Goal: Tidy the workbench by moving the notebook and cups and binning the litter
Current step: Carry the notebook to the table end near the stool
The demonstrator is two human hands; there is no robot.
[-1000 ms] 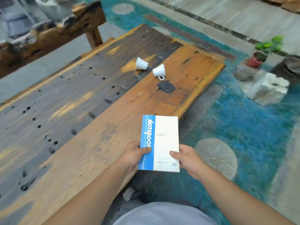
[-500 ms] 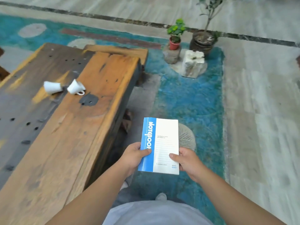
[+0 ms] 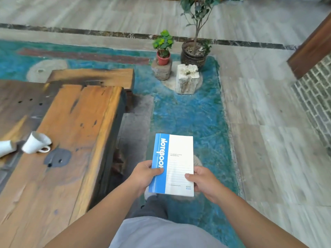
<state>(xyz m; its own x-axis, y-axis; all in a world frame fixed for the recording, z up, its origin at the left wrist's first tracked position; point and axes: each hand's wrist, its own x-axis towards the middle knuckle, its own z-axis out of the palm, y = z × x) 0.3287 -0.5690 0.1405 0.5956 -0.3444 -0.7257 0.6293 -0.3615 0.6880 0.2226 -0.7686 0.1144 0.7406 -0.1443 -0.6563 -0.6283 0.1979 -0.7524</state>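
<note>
I hold a white notebook [image 3: 176, 161] with a blue spine strip in both hands, out over the blue floor to the right of the workbench. My left hand [image 3: 143, 176] grips its blue left edge, and my right hand [image 3: 203, 181] grips its lower right edge. The wooden workbench [image 3: 59, 176] fills the left side of the view. Two white cups lie tipped on it near the left edge: one with a handle [image 3: 36, 144] and one partly cut off by the frame [image 3: 6, 147].
A red potted plant [image 3: 163, 51] on a stone, a dark pot with a small tree [image 3: 194, 53] and a pale rock [image 3: 187, 77] stand on the floor ahead. A brown wooden frame [image 3: 311, 51] over grey brickwork is at the right. A low bench end [image 3: 93, 76] lies beyond the workbench.
The view has swung right, away from the workbench. The notebook, held in both hands throughout, was partly over the bench edge and is now over the floor. The cups have slid to the left edge.
</note>
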